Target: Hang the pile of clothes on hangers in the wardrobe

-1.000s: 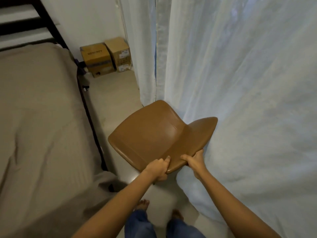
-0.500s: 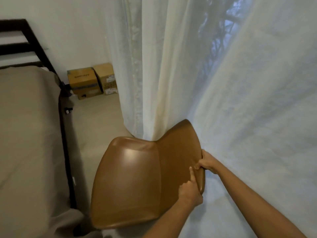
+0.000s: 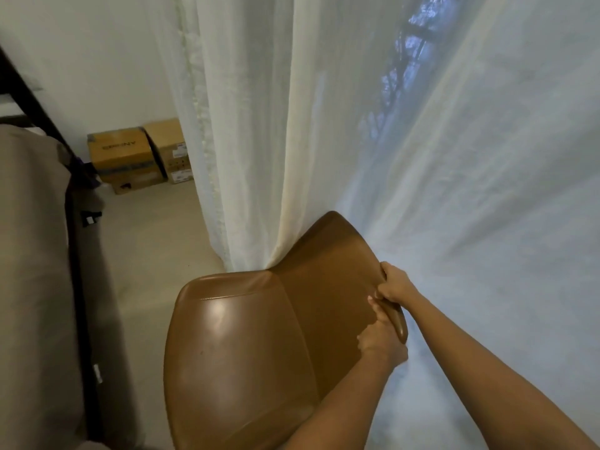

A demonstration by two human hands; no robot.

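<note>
Here, both hands are on a brown moulded chair (image 3: pixel 246 345) with a glossy, leather-like skin, which stands between the bed and the curtain. The left hand (image 3: pixel 381 344) is the lower of the two. Its grip is curled round the near side edge of the backrest, with one finger lying up along the front of the shell. The right hand (image 3: pixel 394 284) is just above it, touching or nearly touching it, and its grip is closed over the same edge further up. The seat faces the bed, and its shiny front lip catches the light.

The back of the chair presses into a sheer white floor-length curtain (image 3: pixel 324 125), whose folds gather behind the backrest. Blurred dark branches show through the fabric higher up. To the left lies a bed with a grey-beige cover (image 3: pixel 32 254), edged by a black metal bed frame (image 3: pixel 76 254). A strip of pale floor (image 3: pixel 146 254) runs between bed and chair. At the far end of that strip, against the white wall (image 3: pixel 97 60), two brown cardboard boxes (image 3: pixel 121 154) sit side by side, the right one partly hidden by the curtain's edge. Where the pile of clothes lies cannot be told from this view.
</note>
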